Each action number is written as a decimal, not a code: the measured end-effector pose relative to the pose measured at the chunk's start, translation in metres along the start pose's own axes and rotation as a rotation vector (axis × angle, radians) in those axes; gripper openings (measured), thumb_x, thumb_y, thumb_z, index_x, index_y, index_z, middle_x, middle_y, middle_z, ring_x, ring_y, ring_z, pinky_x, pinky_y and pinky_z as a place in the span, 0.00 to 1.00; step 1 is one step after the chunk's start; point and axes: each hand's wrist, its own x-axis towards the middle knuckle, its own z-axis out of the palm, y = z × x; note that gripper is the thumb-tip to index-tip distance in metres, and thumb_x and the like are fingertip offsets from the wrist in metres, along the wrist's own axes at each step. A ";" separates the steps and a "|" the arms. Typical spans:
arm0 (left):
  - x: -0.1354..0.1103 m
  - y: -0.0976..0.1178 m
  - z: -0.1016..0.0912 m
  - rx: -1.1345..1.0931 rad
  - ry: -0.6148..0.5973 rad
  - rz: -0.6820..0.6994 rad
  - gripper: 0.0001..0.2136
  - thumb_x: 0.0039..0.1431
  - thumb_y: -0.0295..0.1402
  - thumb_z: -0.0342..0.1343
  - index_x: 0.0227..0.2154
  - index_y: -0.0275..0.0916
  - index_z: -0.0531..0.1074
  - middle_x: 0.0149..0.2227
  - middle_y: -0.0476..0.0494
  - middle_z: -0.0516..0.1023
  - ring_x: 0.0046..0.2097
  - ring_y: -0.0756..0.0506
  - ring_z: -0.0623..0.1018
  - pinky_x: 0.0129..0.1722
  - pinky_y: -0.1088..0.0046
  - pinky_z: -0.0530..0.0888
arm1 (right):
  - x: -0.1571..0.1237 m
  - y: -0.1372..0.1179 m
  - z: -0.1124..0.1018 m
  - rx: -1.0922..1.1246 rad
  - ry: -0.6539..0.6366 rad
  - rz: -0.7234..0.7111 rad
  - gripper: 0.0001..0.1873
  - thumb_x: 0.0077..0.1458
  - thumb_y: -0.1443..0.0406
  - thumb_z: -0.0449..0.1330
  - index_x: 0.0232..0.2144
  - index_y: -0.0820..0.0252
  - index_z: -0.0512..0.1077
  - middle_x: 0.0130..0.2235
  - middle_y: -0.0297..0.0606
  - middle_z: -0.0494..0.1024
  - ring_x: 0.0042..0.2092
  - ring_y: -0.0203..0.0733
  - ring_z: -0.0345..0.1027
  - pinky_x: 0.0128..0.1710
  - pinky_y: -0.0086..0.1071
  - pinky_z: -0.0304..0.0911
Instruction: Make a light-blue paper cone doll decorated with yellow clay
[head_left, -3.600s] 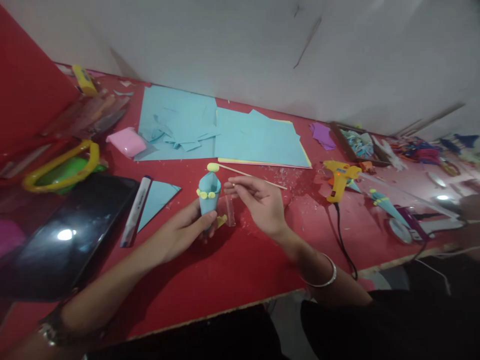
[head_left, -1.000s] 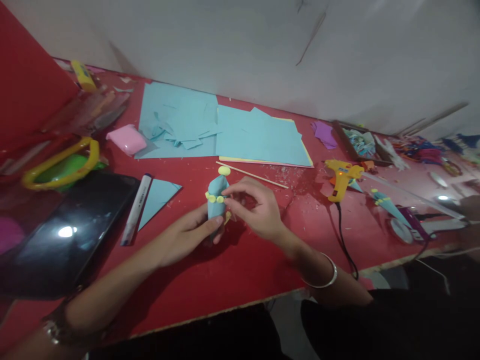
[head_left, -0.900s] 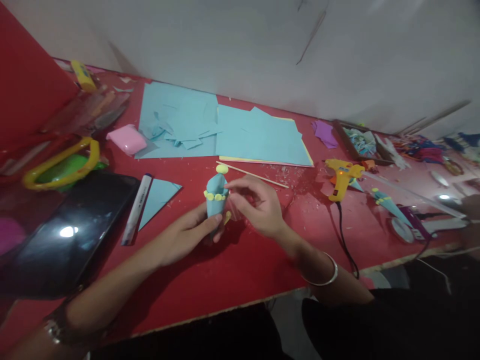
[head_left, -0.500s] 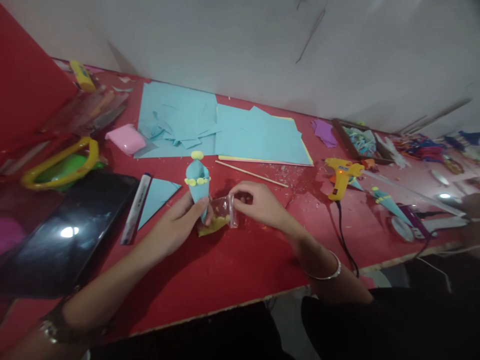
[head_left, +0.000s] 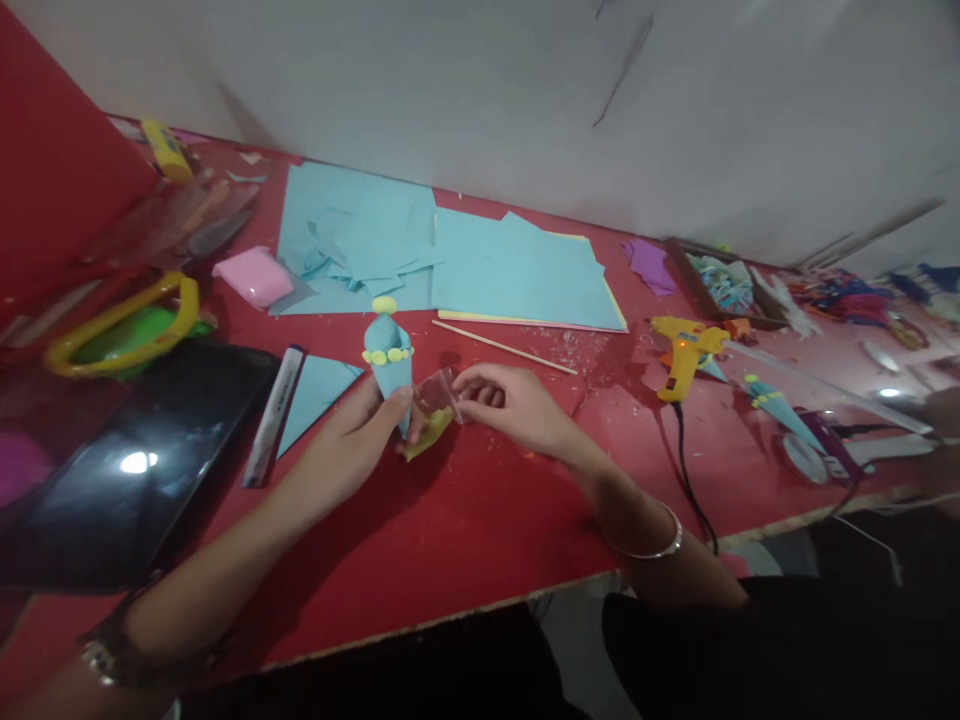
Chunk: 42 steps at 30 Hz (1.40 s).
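Note:
My left hand [head_left: 367, 425] is closed around a light blue paper cone [head_left: 391, 378], which stands upright with yellow discs round its rim and one at its tip. Beside it, a small clear zip bag [head_left: 435, 412] with yellow bits in its lower part hangs tilted between my two hands. The fingers of my left hand also seem to touch the bag's near side. My right hand [head_left: 514, 405] pinches the bag's top edge with thumb and fingertips. Left of the cone lies a folded blue paper triangle [head_left: 315, 393] next to a marker [head_left: 274, 415].
Blue paper sheets [head_left: 525, 270] and scraps lie at the back, with a thin wooden stick [head_left: 502, 347] before them. To the right are a yellow glue gun [head_left: 681, 360], its black cord, and another blue cone [head_left: 780, 408]. A dark glossy slab [head_left: 142, 470] lies at left.
The cone in my left hand has shifted slightly left. The bag has tilted and its top edge has moved left and up, with my right hand following it.

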 end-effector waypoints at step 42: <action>0.003 -0.008 0.001 0.141 -0.005 -0.040 0.15 0.59 0.40 0.40 0.21 0.40 0.60 0.22 0.52 0.65 0.25 0.51 0.65 0.29 0.75 0.65 | -0.001 -0.012 0.004 -0.287 -0.157 -0.136 0.06 0.48 0.75 0.55 0.27 0.64 0.71 0.27 0.32 0.64 0.28 0.30 0.56 0.28 0.25 0.51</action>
